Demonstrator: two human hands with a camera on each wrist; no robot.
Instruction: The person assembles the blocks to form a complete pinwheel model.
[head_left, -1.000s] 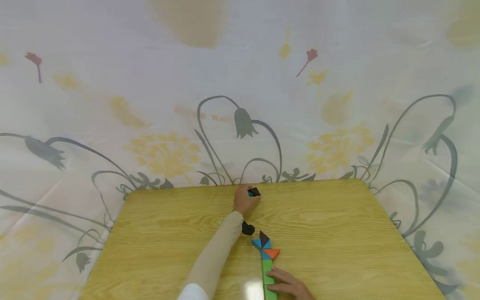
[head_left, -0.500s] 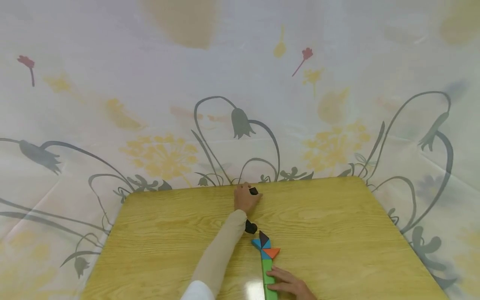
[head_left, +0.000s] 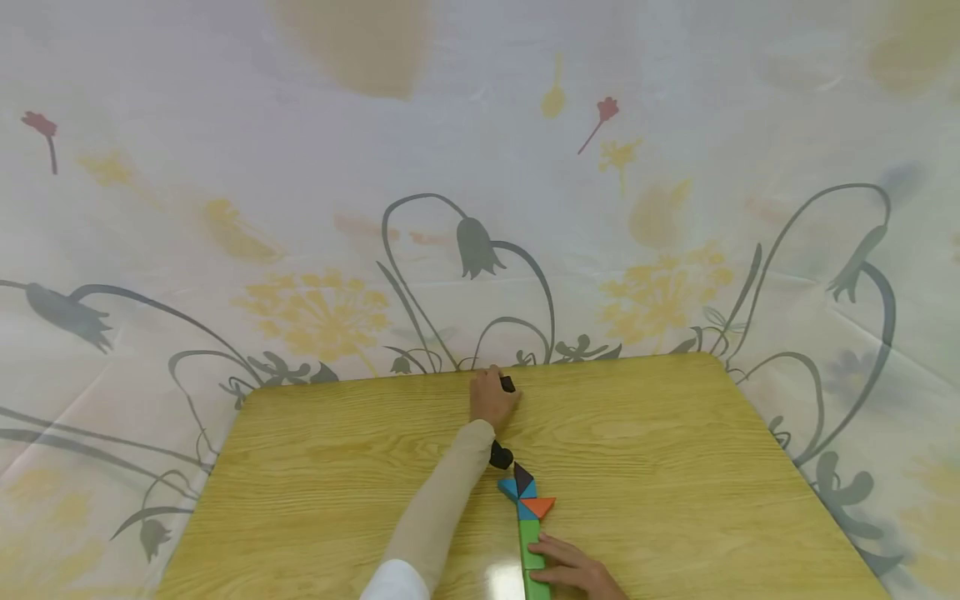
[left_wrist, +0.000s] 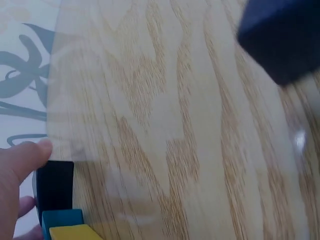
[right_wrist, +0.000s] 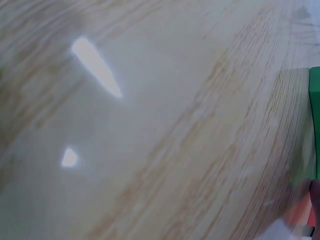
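My left hand (head_left: pixel 491 398) is at the table's far edge, fingers and thumb around a dark block (head_left: pixel 507 384). In the left wrist view, this dark block (left_wrist: pixel 55 184) stands by the fingertips, with a teal block (left_wrist: pixel 63 217) and a yellow block (left_wrist: pixel 75 233) against it. My right hand (head_left: pixel 581 571) lies with extended fingers on a row of green blocks (head_left: pixel 529 533). Beyond the row, blue blocks (head_left: pixel 527 510), an orange triangle block (head_left: pixel 538 506) and a dark pointed block (head_left: pixel 522 478) join up. The right wrist view shows a green block (right_wrist: pixel 315 82) at its edge.
The wood-grain table (head_left: pixel 660 467) meets a flower-patterned backdrop (head_left: pixel 480 167). Close to the left sleeve (head_left: pixel 442 500) is a black rounded object (head_left: pixel 501 456). A blurred dark shape (left_wrist: pixel 282 40) fills the left wrist view's upper right corner.
The left hand has turned slightly around the dark block; the blue that showed beside it in the head view is now covered. The right hand stays on the green blocks.
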